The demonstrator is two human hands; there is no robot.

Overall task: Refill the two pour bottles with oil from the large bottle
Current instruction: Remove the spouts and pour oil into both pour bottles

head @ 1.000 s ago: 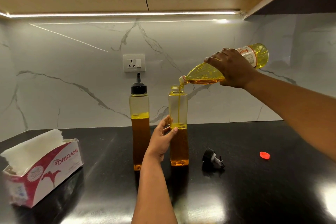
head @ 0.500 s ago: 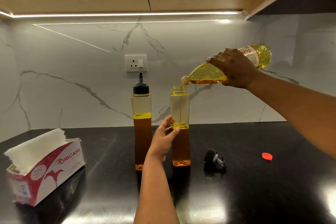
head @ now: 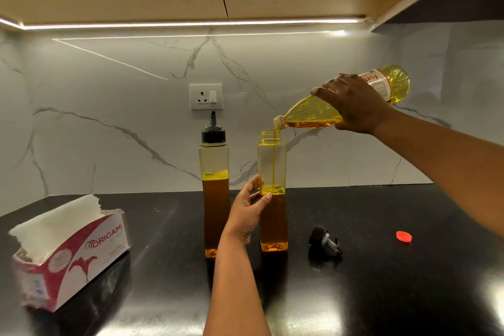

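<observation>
Right hand [head: 354, 106] fingers wrap the tilted large bottle [head: 321, 112], pouring oil into the open pour bottle [head: 272, 161]; left hand [head: 249, 207] fingers apparently curl around it.

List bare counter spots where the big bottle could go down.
Free: counter front right, below the spout cap and red cap; also between tissue box and capped bottle. Crowded: around the open bottle, left hand beside it.

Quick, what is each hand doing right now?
Left hand: curled around the open pour bottle, steadying it.
Right hand: closed on the large bottle, tipping oil into it.
</observation>
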